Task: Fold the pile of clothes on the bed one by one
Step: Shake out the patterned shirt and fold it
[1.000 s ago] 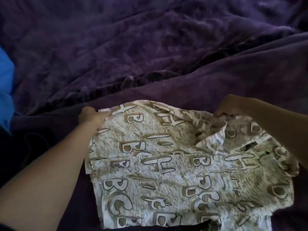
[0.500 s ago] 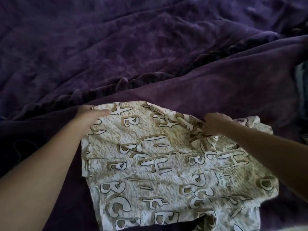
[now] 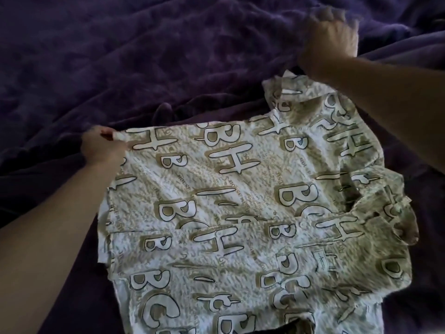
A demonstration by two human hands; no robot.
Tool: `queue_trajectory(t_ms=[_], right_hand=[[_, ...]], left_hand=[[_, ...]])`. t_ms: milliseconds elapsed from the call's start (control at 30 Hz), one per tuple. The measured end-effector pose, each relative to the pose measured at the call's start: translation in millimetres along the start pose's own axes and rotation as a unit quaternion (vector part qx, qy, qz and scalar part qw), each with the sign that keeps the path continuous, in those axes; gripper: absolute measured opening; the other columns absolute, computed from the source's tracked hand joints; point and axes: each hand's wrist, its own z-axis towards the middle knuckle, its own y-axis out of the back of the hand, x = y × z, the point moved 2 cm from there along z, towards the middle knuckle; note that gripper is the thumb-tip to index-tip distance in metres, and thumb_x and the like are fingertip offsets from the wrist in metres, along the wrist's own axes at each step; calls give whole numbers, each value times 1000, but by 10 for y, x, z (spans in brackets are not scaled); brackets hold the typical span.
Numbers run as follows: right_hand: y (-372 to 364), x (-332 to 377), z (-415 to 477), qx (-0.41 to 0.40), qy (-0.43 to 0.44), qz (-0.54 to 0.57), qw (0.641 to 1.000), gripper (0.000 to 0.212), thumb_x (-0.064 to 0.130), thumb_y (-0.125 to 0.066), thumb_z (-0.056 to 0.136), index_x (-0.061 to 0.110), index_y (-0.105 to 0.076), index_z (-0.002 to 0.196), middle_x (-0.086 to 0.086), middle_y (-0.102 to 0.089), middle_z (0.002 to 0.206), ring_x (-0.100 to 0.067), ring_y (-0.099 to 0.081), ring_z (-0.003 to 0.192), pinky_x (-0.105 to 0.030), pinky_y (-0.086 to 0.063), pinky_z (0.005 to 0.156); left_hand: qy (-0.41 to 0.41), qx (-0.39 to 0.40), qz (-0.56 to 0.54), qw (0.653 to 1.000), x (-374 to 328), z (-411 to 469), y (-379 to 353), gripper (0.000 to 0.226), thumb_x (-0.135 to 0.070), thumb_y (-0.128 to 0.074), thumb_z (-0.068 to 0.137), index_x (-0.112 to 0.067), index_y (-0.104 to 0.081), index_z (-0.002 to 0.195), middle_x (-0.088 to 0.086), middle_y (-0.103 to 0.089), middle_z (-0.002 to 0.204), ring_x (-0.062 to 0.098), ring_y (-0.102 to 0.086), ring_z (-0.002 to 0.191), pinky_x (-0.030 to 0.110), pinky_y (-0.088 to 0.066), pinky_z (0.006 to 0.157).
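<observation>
Bed cover [image 3: 168,56]: a purple plush cover is spread beneath the shirt [image 3: 240,213] and is seen beyond every visible edge of it. A rumpled ridge [image 3: 166,109] is raised just past the shirt's far edge.
Shirt: a cream buttoned garment printed with large letters is laid nearly flat, front up. Its near edge is cut off by the bottom of the view.
Long axis of the shirt: it is judged to run left to right across the person, since the button placket [image 3: 260,225] is seen running crosswise through the shirt's middle. The hem is taken to be at the left end and the collar at the right end.
Far sleeve [image 3: 296,90]: it is creased and sticks out from the shirt's far right corner, pointing away from the person.
Right hand [image 3: 330,42]: it is raised over the bed cover just beyond the far sleeve and is blurred. The fingers look curled, but whether any cloth is held cannot be told.
Left hand [image 3: 103,148]: it is set at the shirt's far left corner, and that corner is pinched between thumb and fingers.
Deciding relation: the far sleeve lies just on the person's side of the right hand, below its wrist, while the left hand is at the shirt's opposite end. The sleeve is therefore judged to be best folded in toward the placket by the right hand, with the left corner held as anchor.
</observation>
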Motion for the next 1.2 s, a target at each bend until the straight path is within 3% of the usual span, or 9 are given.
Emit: queue_trajectory(t_ms=[133,200,333,467,600,767,967,1100,1200], right_hand=[[-404,-135,-504,108,50,27,993,89,47,-78,68,25,-34,142,-12,-30,149,-35,-27,136,-57,-28,104],[-610,-442,-566,170,-42,17,984,98,41,-82,67,28,-26,145,-12,-31,150,-35,-29,137,-57,-28,106],[-627,-898,-272,24,-268,67,961,49,31,-56,85,16,-41,130,-17,-54,129,-37,-50,120,-53,-40,99],[-481,-505,-124,-28,-103,175,979,72,70,-48,76,23,-45,130,-8,-53,131,-28,-50,120,-47,-40,99],[-696,-217,-219,144,87,6,986,114,61,-78,60,27,-18,149,-10,-30,153,-32,-35,136,-53,-29,107],[-470,-861,144,-17,-233,116,965,38,30,-55,88,12,-60,122,-19,-63,120,-37,-59,110,-45,-48,92],[-486,-640,352,180,-90,136,970,84,51,-84,61,13,-54,129,-11,-62,115,-27,-60,104,-32,-48,88],[-676,-647,343,293,-70,46,952,69,35,-87,63,0,-61,117,-18,-67,101,-31,-64,92,-35,-51,83],[-487,-743,234,213,4,-5,977,46,38,-80,72,12,-70,109,-16,-66,89,-30,-62,83,-32,-44,72]], left_hand=[[-21,-2,38,999,27,20,-74,45,-4,-74,74,-16,-61,116,10,-65,114,27,-62,101,34,-49,85],[-34,-4,51,998,44,59,-96,45,-4,-71,75,-17,-61,117,11,-65,112,28,-62,102,34,-50,87],[-66,-8,78,995,66,119,-133,41,-5,-65,77,-16,-60,116,14,-64,111,32,-60,105,43,-50,94],[-221,-63,174,958,-115,-169,-221,37,-9,-61,80,-15,-57,117,18,-50,125,39,-45,118,49,-39,99],[-409,21,191,892,-311,-816,-510,34,-4,-65,80,-8,-64,113,15,-53,117,37,-48,110,47,-38,92],[-430,102,241,864,-361,-1184,-852,37,-10,-66,82,-9,-62,118,14,-51,125,34,-47,116,50,-43,89],[-414,83,260,868,-533,-1041,-1056,48,-14,-63,85,-10,-53,131,17,-47,133,35,-40,126,50,-36,102],[-391,67,331,856,-584,-687,-1012,60,-18,-65,82,-13,-45,139,18,-51,133,37,-42,127,53,-30,104],[-381,85,365,845,-643,-579,-968,61,-23,-72,79,-15,-49,135,17,-56,118,38,-49,112,51,-35,97]])
